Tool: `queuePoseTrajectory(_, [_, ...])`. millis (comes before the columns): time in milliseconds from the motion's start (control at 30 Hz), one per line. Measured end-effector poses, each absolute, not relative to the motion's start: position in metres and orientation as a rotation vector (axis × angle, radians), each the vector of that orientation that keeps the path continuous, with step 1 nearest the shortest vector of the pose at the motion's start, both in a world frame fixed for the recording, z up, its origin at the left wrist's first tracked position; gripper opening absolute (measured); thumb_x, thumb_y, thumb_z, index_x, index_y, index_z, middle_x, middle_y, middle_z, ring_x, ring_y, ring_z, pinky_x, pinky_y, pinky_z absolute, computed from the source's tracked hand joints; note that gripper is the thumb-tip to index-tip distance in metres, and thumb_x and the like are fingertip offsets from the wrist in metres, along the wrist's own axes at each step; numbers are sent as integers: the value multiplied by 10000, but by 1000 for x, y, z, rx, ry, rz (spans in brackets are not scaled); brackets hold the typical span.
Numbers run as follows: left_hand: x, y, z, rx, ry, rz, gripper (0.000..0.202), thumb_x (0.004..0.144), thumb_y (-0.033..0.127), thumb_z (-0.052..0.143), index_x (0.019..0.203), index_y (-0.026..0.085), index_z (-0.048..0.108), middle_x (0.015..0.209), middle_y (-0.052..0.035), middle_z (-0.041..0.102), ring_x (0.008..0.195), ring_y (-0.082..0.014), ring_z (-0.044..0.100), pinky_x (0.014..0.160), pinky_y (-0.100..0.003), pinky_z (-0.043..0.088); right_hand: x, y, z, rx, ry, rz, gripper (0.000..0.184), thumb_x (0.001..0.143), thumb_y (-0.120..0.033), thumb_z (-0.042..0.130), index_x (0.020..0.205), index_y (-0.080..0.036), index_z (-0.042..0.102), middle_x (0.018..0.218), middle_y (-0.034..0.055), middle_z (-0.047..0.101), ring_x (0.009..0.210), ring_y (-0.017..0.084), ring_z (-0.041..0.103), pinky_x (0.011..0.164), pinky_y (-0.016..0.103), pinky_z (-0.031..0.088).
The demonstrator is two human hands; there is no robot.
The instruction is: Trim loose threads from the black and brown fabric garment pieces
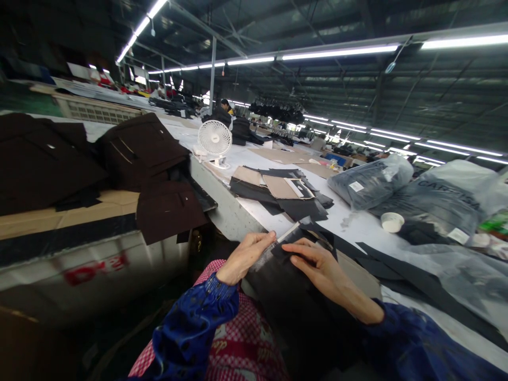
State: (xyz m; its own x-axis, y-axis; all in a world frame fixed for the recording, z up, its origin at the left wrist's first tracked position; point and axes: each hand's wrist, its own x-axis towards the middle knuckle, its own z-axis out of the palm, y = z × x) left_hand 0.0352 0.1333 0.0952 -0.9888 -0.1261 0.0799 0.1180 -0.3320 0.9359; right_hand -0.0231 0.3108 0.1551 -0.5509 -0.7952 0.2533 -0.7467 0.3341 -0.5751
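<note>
My left hand [245,257] grips the upper edge of a dark fabric piece [293,301], with a narrow white strip [288,233] showing just past the fingertips. My right hand [326,271] lies across the same fabric, its fingers pressing on a smaller black layer [286,253]. The fabric hangs down toward my lap, and its lower part fades into shadow. A tan cardboard pattern [357,273] lies under the fabric, to the right of my right hand. Long black fabric strips [413,278] stretch across the white table [349,225] to the right.
Cut black fabric and cardboard patterns [278,190] lie ahead on the table. Dark brown garment panels [138,151] are piled on a white bin [79,270] to my left. A white fan [215,138], a white cup [392,222] and grey plastic bags [371,182] stand nearby. A distant person [226,106] stands further along.
</note>
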Motion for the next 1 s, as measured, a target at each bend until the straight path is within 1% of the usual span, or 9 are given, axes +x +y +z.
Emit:
queuePoseTrajectory(167, [38,133,101,-36,-1743,-2452,474,709,593,683,748,120,692,651,-37,630,521,-85,512,487,-193,342,-24,311,154,-1452,2492,-1008,269,882,-276,507,1064,-234,702,993,60,623,912,197,594,762,310,494])
queuePoseTrajectory(300, [34,135,101,-4,-1733,-2445,334,607,406,804,765,127,709,700,-40,660,591,-99,559,547,-200,386,-26,311,153,-1498,2487,-988,270,884,-254,509,1072,-230,702,988,58,637,902,192,601,772,311,497])
queuePoseTrajectory(533, [15,142,80,185,-1702,-2397,149,608,243,702,703,132,671,590,-8,618,507,-101,521,484,-210,333,-36,318,158,-1466,2493,-725,306,890,-287,534,1159,-233,667,1024,53,691,825,191,640,723,318,526])
queuePoseTrajectory(633, [8,144,71,262,-1663,-2390,100,592,207,661,662,140,639,550,9,590,504,-112,520,494,-219,351,-36,320,166,-1540,2663,-537,283,912,-287,503,1110,-215,691,1066,80,690,882,225,650,801,376,534])
queuePoseTrajectory(700, [5,145,68,253,-1656,-2382,94,588,201,659,655,141,633,545,16,582,511,-110,516,508,-220,358,-33,319,168,-1699,2807,-409,301,935,-270,460,1116,-197,689,1156,98,662,1014,256,622,928,443,491])
queuePoseTrajectory(767, [4,146,68,231,-1658,-2375,110,586,202,675,664,140,630,553,19,583,519,-104,508,515,-217,351,-30,317,165,-1895,2797,-318,330,953,-264,436,1200,-199,647,1261,85,618,1158,261,557,1029,470,427])
queuePoseTrajectory(867, [7,144,69,187,-1678,-2373,176,587,238,727,693,136,629,598,14,607,550,-96,513,532,-207,346,-29,314,153,-2027,2659,-206,383,966,-293,446,1319,-200,559,1339,75,569,1257,239,497,1064,451,414])
queuePoseTrajectory(933, [10,138,71,146,-1714,-2391,260,591,321,770,701,124,640,624,-2,621,556,-96,519,532,-206,347,-30,315,145,-2022,2649,-150,404,962,-306,466,1337,-179,544,1363,95,544,1283,249,477,1075,464,405])
queuePoseTrajectory(1000, [15,131,72,132,-1756,-2431,399,629,485,752,730,110,657,628,-19,623,532,-99,518,514,-214,342,-32,318,140,-1992,2653,-137,406,958,-313,481,1337,-181,546,1367,102,536,1288,258,473,1086,484,390])
